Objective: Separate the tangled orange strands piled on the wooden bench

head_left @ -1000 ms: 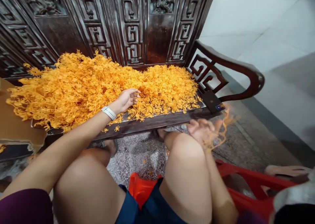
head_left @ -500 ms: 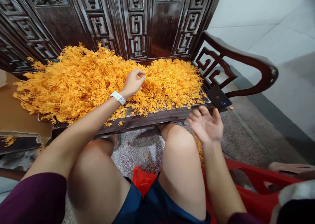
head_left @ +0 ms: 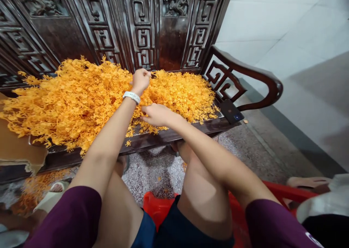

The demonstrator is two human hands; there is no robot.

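A large heap of orange-yellow, spidery artificial flower pieces (head_left: 89,102) is spread over the dark wooden bench seat (head_left: 174,133). My left hand (head_left: 141,80), with a pale watch on its wrist, is over the back middle of the heap. Its fingers are curled together; what they pinch is too small to make out. Lower and nearer the bench's front edge, my right hand (head_left: 157,115) reaches in from the right, just above the flower pieces. Its thumb and forefinger point left and stand apart, and nothing shows between them.
A black phone (head_left: 231,111) lies at the bench's right end, below the curved armrest (head_left: 261,79). At left is a torn cardboard box (head_left: 19,150). Red plastic (head_left: 156,206) shows between my legs. Another person's foot (head_left: 56,187) is near orange bits on the floor.
My right hand has swung left from beyond the bench's front edge to the heap. My left hand has moved slightly left and up, its fingers more curled. The view has shifted right.
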